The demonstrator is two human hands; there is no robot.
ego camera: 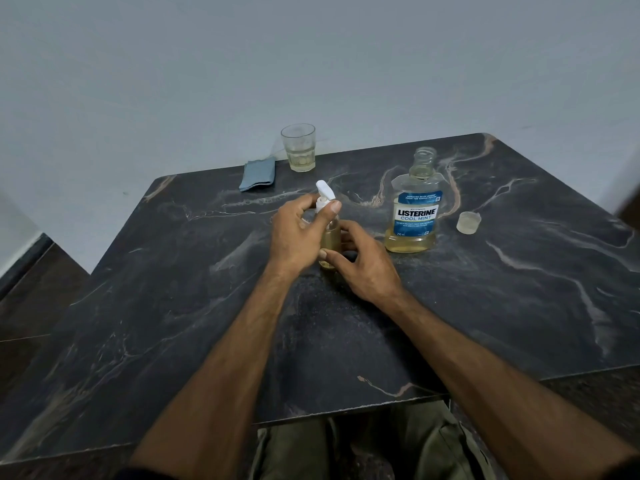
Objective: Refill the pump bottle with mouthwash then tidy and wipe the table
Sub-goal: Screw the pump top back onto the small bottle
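On table [173, 306], left hand [298, 233] pinching pump bottle [329, 237] collar, right hand [363, 265] gripping base

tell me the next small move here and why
Probably twist the pump head down tight: the left hand grips it, the right hand steadies the pump bottle, which already holds yellow liquid. The mouthwash bottle can be capped afterwards.

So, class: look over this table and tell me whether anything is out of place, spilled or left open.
The mouthwash bottle stands open, and its cap lies on its side to its right on the table. No spill is visible. The glass and folded cloth sit at the far edge, and both hands hold the pump bottle.
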